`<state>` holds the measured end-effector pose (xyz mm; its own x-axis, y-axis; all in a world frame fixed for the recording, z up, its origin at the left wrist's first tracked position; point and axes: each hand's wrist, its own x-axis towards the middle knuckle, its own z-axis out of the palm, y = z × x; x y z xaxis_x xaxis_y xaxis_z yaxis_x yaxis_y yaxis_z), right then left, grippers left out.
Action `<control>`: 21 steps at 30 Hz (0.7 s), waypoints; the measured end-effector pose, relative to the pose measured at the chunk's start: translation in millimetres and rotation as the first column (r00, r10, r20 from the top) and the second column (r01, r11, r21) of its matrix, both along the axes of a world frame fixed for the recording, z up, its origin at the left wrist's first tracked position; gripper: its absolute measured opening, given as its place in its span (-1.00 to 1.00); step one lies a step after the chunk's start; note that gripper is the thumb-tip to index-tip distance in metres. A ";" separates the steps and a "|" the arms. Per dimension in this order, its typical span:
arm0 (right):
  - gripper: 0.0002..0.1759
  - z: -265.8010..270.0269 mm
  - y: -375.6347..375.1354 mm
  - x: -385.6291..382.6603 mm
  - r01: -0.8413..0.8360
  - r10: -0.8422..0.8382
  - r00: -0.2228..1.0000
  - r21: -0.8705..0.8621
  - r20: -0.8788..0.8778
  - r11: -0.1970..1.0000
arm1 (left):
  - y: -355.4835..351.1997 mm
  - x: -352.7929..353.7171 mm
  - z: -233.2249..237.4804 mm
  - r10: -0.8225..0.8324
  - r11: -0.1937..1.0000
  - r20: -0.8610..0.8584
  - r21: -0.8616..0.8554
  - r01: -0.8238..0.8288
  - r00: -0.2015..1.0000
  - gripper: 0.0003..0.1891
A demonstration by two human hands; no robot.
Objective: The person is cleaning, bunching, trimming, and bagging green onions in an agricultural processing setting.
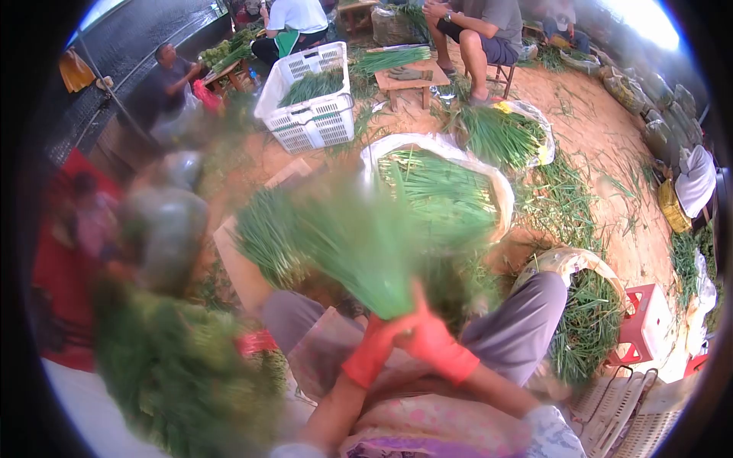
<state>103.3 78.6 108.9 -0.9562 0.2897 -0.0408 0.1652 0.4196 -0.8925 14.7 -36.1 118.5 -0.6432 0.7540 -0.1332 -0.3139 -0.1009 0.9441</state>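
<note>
Red-gloved fingers (419,307) of the left hand (376,347) and right hand (437,343) grasp the base of a green bunch (359,256), which fans out just ahead of them. A snug, even grip should keep the stalks (384,292) aligned without bruising. Beyond the fingers stands an open sack (502,195).

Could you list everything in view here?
Long stalk bunch: one, green, centre
Open plastic sacks of stalks: several, white, centre, right
Slatted plastic crate: one, white, upper left of centre
Low wooden tables: at least two, brown, back
Boxy plastic crate: one, red, right
Blurred leafy heap: one, green, lower left
Loose cut leaves: many, green, across floor
Other people: at least four, mixed clothing, background
Gloved left hand: one, red, bunch's base
Gloved right hand: one, red, beside left
</note>
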 end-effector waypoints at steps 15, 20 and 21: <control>-0.56 178.0 88.0 -14.9 0.155 0.001 0.872 0.277 -0.490 0.948 | -36.7 1.2 24.3 0.059 0.996 0.196 0.060 -0.072 0.979 -0.62; -0.41 211.2 109.2 -36.5 0.228 0.043 0.819 0.394 -0.572 0.891 | -43.9 2.4 20.0 -0.049 0.996 0.091 0.079 0.042 0.995 -0.62; -0.36 216.2 108.9 -37.2 0.239 0.054 0.819 0.425 -0.571 0.873 | -43.8 4.2 20.7 -0.054 0.995 0.083 0.090 0.047 0.995 -0.62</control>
<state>66.1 187.5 325.1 -0.7356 0.2214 0.6402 -0.2293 0.8078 -0.5430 19.0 -79.9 139.2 -0.5932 0.7965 -0.1173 -0.3992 -0.1644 0.9020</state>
